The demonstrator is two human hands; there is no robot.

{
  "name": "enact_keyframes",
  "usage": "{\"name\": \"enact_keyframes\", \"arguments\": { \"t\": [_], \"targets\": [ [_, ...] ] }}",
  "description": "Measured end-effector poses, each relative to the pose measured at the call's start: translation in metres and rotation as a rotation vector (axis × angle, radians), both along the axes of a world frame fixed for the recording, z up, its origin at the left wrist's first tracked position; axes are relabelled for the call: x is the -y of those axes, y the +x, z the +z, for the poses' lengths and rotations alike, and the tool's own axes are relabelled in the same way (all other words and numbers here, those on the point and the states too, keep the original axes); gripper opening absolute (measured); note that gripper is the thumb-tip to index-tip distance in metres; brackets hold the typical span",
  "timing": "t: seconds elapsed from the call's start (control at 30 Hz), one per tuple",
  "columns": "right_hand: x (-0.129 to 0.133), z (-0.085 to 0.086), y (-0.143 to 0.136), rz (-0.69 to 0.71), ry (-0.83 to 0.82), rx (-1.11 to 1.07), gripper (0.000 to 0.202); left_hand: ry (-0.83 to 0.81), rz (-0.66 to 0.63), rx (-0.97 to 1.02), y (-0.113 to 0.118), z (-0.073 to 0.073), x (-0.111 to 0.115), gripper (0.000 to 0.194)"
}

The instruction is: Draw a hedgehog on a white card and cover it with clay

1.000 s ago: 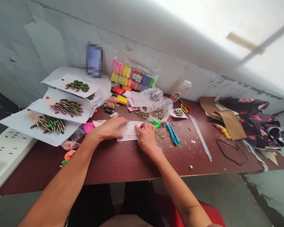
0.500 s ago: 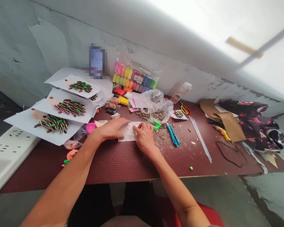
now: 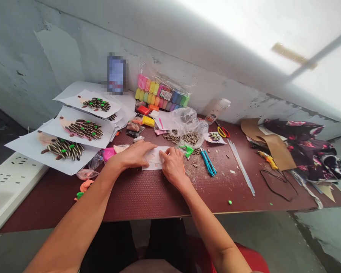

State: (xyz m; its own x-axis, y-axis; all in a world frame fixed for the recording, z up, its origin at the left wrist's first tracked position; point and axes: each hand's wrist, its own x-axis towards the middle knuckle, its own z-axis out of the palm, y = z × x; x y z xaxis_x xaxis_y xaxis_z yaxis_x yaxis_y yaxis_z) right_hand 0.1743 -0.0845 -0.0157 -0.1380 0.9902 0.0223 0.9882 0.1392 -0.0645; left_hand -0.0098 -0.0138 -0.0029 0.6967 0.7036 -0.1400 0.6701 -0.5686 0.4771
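A small white paper point(image 3: 154, 163) with a faint orange-red drawing lies on the dark red table. My left hand point(image 3: 138, 153) rests on its left side, fingers apart, with nothing held. My right hand point(image 3: 172, 163) is over the paper's right side, its fingers curled together at the surface; what they pinch, if anything, is hidden. Just beyond the hands are striped seeds point(image 3: 191, 138) by a clear plastic bag point(image 3: 186, 118). Right of my right hand are green clay point(image 3: 188, 151) and a blue cutter point(image 3: 208, 162).
Papers with seed hedgehogs point(image 3: 82, 129) are stacked at left, near a white power strip point(image 3: 10, 182). Coloured clay packs point(image 3: 161, 93) lean on the wall. Scissors point(image 3: 223, 132), clear sticks point(image 3: 241, 167), a yellow glue gun point(image 3: 268, 159) and dark floral cloth point(image 3: 309, 151) are at right.
My right hand has shifted very slightly on the paper. An orange edge now shows beside it. My left hand and the paper look unmoved.
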Motion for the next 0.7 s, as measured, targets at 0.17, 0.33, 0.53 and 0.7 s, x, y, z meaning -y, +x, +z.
{"name": "enact_keyframes", "arguments": {
  "t": [0.17, 0.33, 0.53, 0.7],
  "targets": [
    [-0.001, 0.0, -0.002, 0.029, 0.034, 0.036, 0.026, -0.005, -0.003, 0.017, 0.0, 0.0, 0.0, 0.075],
    [-0.005, 0.002, -0.004, 0.079, 0.031, 0.04, 0.027, -0.007, -0.003, 0.022, -0.001, -0.002, 0.0, 0.075],
    [-0.001, 0.001, 0.006, 0.057, 0.037, -0.007, 0.037, -0.008, -0.005, 0.022, -0.001, -0.004, -0.001, 0.075],
    [0.016, 0.002, 0.001, 0.012, 0.037, 0.041, 0.033, 0.0, 0.006, 0.014, -0.001, -0.004, 0.0, 0.077]
  ]
}}
